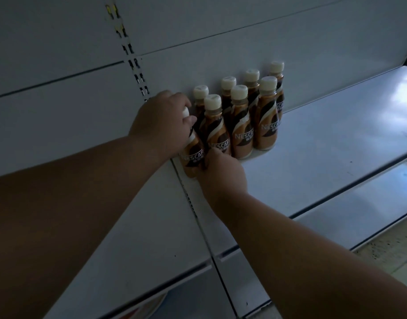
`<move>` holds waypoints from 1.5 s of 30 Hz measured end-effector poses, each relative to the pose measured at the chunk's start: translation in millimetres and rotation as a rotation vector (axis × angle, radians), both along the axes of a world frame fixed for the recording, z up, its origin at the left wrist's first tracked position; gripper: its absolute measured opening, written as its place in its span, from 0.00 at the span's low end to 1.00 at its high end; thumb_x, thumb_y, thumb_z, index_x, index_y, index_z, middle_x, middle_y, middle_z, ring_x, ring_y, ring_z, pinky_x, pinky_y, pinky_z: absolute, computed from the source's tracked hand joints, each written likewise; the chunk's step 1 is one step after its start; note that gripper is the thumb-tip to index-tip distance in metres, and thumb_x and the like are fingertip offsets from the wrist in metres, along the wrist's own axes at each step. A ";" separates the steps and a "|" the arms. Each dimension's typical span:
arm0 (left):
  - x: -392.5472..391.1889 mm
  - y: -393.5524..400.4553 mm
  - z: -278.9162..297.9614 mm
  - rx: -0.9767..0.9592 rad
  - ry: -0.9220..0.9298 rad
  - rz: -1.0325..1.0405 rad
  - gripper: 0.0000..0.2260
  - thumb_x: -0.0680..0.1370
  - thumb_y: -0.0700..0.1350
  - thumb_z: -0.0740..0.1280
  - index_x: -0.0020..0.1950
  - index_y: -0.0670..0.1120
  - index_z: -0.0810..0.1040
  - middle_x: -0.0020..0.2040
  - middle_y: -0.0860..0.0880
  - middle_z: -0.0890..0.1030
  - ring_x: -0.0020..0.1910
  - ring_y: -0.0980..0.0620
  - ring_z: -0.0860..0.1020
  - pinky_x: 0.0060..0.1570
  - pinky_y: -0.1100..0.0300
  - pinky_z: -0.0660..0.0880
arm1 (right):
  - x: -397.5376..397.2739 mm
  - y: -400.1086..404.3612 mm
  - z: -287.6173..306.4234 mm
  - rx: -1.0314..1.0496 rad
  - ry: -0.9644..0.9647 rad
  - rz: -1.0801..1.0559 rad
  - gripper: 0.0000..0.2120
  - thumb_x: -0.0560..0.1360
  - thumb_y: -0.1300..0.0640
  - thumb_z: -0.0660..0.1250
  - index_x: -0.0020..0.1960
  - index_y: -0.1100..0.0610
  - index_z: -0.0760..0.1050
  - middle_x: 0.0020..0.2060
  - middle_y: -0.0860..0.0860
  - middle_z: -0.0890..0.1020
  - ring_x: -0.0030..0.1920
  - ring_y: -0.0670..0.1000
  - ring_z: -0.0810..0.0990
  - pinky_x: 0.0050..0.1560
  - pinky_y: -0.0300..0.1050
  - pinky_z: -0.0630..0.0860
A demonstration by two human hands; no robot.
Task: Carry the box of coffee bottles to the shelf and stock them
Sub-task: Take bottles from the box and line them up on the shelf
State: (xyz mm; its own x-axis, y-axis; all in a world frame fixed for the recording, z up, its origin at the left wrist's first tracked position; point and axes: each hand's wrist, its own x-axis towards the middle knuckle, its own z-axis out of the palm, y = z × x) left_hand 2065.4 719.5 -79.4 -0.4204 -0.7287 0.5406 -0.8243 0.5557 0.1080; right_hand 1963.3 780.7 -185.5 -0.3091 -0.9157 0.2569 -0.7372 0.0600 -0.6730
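On the white shelf (pixel 324 143), from the head camera, the one view I have, my two hands are setting one coffee bottle (pixel 193 155) at the near left corner of the group already stocked. That bottle leans: its cap tips left toward my wrist while its base sits close to the seam where this shelf meets the next panel.

What worries me is the lean. I judge that if I let go before the base sits flat, the bottle could topple into the standing bottles (pixel 241 120) just beside it, and they are packed so tightly, touching in two rows against the back wall (pixel 221 54), that one knock could take several down. The seam under the base might also leave it rocking. My right wrist is close to the front-row bottle (pixel 215 127), so a careless pull back could clip that too.

My left hand (pixel 162 120) is curled over the bottle's shoulder and cap, fingers wrapped down around the neck, closed on it and not spread. My right hand (pixel 223 173) is pressed against the lower body and base from the front, fingers cupped around the label; how far they wrap behind I cannot tell, since the hand itself hides them.

No box shows here; only a reddish edge peeks out below the shelf at the bottom, too little to name.
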 end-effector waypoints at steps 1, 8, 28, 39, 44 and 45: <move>2.0 -1.3 0.7 0.009 -0.002 -0.002 0.12 0.76 0.48 0.69 0.57 0.44 0.78 0.54 0.42 0.77 0.52 0.42 0.76 0.47 0.55 0.69 | 2.6 -0.7 -0.5 0.000 -0.003 -0.013 0.14 0.73 0.45 0.67 0.49 0.55 0.71 0.39 0.51 0.76 0.40 0.54 0.76 0.35 0.46 0.71; -0.9 -7.3 1.0 0.042 -0.012 0.002 0.14 0.75 0.48 0.70 0.58 0.44 0.78 0.54 0.43 0.77 0.53 0.42 0.75 0.46 0.55 0.66 | 9.5 -4.6 -1.9 0.001 -0.050 -0.053 0.11 0.74 0.50 0.66 0.51 0.56 0.72 0.41 0.52 0.76 0.42 0.55 0.76 0.37 0.47 0.71; -41.9 -22.1 19.0 0.109 -0.099 -0.125 0.13 0.77 0.50 0.66 0.59 0.46 0.78 0.53 0.44 0.79 0.47 0.49 0.73 0.45 0.55 0.66 | -24.4 -3.5 -8.7 -0.138 -0.167 -0.237 0.10 0.73 0.51 0.67 0.52 0.54 0.76 0.44 0.48 0.74 0.42 0.48 0.68 0.41 0.42 0.64; -44.9 -20.0 21.5 0.090 -0.196 -0.111 0.12 0.76 0.50 0.62 0.55 0.46 0.75 0.49 0.45 0.76 0.48 0.45 0.74 0.43 0.53 0.69 | -27.1 -2.3 -6.6 -0.126 -0.157 -0.223 0.09 0.74 0.49 0.67 0.51 0.53 0.76 0.43 0.46 0.72 0.41 0.47 0.68 0.33 0.36 0.60; -63.1 -20.8 30.0 0.025 -0.220 -0.155 0.19 0.75 0.56 0.64 0.60 0.47 0.73 0.52 0.45 0.77 0.51 0.43 0.74 0.47 0.50 0.72 | -53.8 3.9 -4.4 -0.228 -0.228 -0.331 0.06 0.76 0.52 0.65 0.51 0.53 0.75 0.45 0.47 0.73 0.44 0.48 0.72 0.36 0.37 0.64; -68.2 -21.6 31.6 0.045 -0.213 -0.175 0.19 0.75 0.56 0.64 0.62 0.48 0.72 0.53 0.45 0.77 0.51 0.44 0.75 0.47 0.51 0.71 | -59.9 3.2 -4.1 -0.222 -0.235 -0.352 0.07 0.76 0.52 0.66 0.52 0.53 0.74 0.47 0.47 0.72 0.45 0.47 0.71 0.38 0.39 0.64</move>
